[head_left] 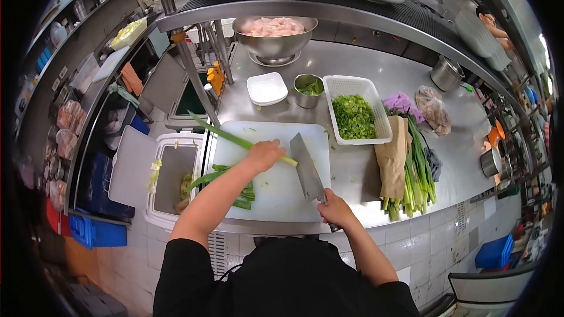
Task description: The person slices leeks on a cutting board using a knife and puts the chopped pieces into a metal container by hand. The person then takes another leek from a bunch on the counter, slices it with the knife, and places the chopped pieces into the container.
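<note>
From where I stand, cut green leaves (244,198) lie on the left part of the white cutting board (285,205), partly under the left forearm, and an open white bin (200,161) stands just left of the board. Right of it, a brown paper wrap (390,167) lies against a bunch of long greens (418,179). Past the board's far right corner sits a white basket (385,128) of chopped greens (354,118); straight beyond the board are a small metal pot (306,100) and a white square dish (267,89), then a big steel bowl (272,46) heaped with pale pink meat (274,26). A metal shelf (346,13) bearing white plates crosses above the far side, its post near the board's far left corner. Over the board, the left hand (265,155) has its fingers closed around the green onion stalk (226,135), whose pale end pokes out to their right, near the cleaver (308,169), while the leafy end runs past the board's left edge. At the board's right edge, the right hand (336,208) grips the cleaver's handle, its blade slanting over the board.
</note>
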A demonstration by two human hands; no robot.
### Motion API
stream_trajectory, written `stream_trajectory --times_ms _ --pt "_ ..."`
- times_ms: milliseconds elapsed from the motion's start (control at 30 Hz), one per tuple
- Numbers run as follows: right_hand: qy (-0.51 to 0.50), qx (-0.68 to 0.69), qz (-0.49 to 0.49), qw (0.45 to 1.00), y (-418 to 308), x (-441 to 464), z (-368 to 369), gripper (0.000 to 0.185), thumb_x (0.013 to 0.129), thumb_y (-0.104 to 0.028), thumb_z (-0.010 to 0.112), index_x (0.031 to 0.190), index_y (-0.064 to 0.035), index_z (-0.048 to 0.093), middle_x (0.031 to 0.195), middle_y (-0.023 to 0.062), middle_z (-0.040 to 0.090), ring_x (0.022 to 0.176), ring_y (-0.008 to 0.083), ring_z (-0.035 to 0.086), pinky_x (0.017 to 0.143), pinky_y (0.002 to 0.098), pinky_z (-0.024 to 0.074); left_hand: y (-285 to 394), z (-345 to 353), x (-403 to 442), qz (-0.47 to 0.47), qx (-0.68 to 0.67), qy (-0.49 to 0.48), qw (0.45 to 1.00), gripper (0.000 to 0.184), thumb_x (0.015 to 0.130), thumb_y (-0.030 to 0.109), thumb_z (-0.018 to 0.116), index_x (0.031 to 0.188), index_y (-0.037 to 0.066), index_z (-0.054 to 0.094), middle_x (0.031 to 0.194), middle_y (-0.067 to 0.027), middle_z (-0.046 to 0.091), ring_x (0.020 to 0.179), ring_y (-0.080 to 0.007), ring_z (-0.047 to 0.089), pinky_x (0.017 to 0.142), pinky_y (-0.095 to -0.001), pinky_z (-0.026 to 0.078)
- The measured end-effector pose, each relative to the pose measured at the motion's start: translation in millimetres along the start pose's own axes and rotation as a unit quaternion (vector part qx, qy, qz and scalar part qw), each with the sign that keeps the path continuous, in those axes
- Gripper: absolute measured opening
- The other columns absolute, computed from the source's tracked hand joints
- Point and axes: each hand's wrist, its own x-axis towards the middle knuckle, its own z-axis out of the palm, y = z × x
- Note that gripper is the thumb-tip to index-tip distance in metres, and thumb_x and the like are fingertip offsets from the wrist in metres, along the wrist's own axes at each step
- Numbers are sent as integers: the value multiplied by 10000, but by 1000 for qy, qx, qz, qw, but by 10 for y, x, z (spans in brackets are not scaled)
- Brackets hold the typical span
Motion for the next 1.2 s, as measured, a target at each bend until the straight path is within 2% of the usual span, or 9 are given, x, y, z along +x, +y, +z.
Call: stream_trajectory --times_ms 200,433,467,500,600,800,933,1100,1200 --pt "4 -29 9 1000 38 20 29 400 889 -211 573 1225 3 530 798 208 712 615 319 717 693 445 575 234 4 -257 -94 -90 106 986 190 907 31 580 1073 90 653 1092 -159 576 978 -378 670 792 -517 558" --pt "10 -54 5 998 0 32 29 394 887 -218 576 1225 -18 538 837 236 721 711 391 725 749 508 563 205 168 -427 -142 -153 176 962 169 924 77 631 1077 101 697 1110 -132 588 1029 -358 643 872 -483 543" --pt "41 -136 -45 989 15 70 35 399 885 -225 582 1228 -24 544 853 245 723 771 417 722 777 528 556 181 230 -426 -149 -194 180 953 152 930 98 646 1068 108 708 1100 -121 597 1041 -350 636 884 -473 538" --pt "71 -216 -95 969 15 97 41 404 883 -232 588 1231 -31 549 870 253 726 831 443 718 804 548 548 173 256 -423 -150 -196 179 952 152 930 98 646 1068 108 708 1100 -121 597 1041 -350 636 884 -473 538" --pt "61 -249 -99 962 -393 183 -62 399 881 -244 596 1226 -46 567 936 257 732 937 467 700 843 573 535 168 262 -392 -111 -216 211 947 103 936 128 684 1032 118 722 1060 -86 622 1015 -327 644 870 -427 542" --pt "0 -350 -133 927 -858 568 -238 336 883 -201 576 1187 -57 591 1019 250 733 992 445 698 864 560 536 252 227 -324 -76 -231 159 957 117 937 134 694 1048 120 731 1063 -96 615 1025 -327 642 872 -423 544" --pt "-74 -360 -68 927 -1233 337 -421 350 896 -199 575 1192 -13 565 1004 255 732 996 446 699 870 552 539 264 252 -269 -63 -218 157 961 130 931 128 699 1053 118 744 1076 -106 615 1047 -333 638 884 -428 543" --pt "-16 -352 -102 930 -574 531 -10 357 912 -213 593 1192 3 547 988 272 726 967 468 699 867 562 537 253 286 -266 -65 -224 164 959 130 918 117 708 1041 118 750 1072 -109 615 1054 -336 634 893 -432 539" --pt "1 -334 -107 936 -581 621 -31 355 915 -199 586 1199 9 536 1009 281 724 979 470 698 871 560 537 248 273 -248 -60 -223 172 958 132 911 116 712 1037 116 749 1072 -107 619 1050 -334 635 894 -430 537"
